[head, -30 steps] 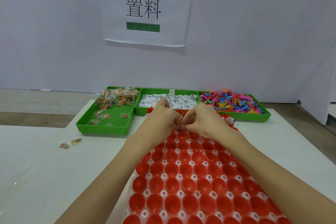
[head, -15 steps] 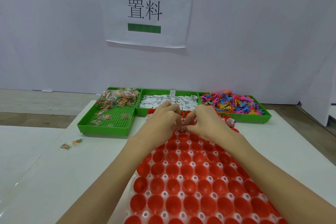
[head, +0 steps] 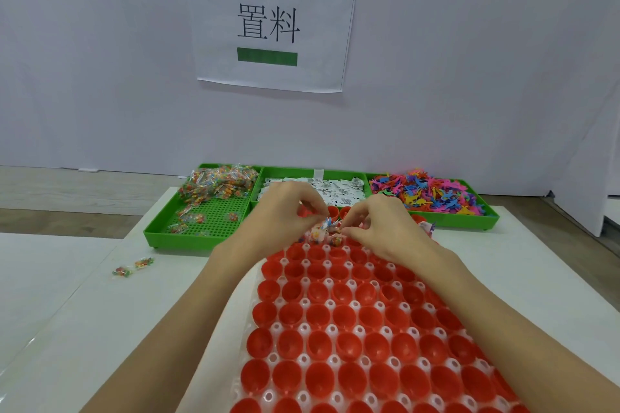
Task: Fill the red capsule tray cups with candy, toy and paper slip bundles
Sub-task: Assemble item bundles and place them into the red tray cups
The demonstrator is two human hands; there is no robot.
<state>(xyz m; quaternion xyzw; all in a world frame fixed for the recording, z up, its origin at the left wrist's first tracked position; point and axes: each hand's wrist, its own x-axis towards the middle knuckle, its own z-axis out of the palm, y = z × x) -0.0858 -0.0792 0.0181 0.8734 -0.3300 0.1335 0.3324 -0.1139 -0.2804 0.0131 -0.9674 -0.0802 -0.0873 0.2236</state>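
Both hands are working at the far end of the red cup tray [head: 352, 329], which is lying along the middle of the tabletop [head: 84, 329] and running toward the near edge. The left hand [head: 285, 214] is curling its fingers and pinching a small bundle [head: 327, 228] just above the far rows of cups; the right hand [head: 385, 228] is pinching the same bundle from the other side, fingertips drawn together on it.

Handling assessment: the bundle is looking very light and loose, made of crinkly clear wrapper, a thin paper slip and a small flat toy. It is likely to spring apart or slip, so a pinch across its middle with all parts gathered seems the safest hold.

Appearance: the bundle is showing white, blue and red patches; finer detail is too small to tell. Most cups in view are sitting open and unfilled.

Along the far edge, three green trays are holding candy packets [head: 214, 184], paper slips [head: 335, 191] and coloured toys [head: 432, 193]. Two stray candies [head: 134, 266] are lying near the left edge.
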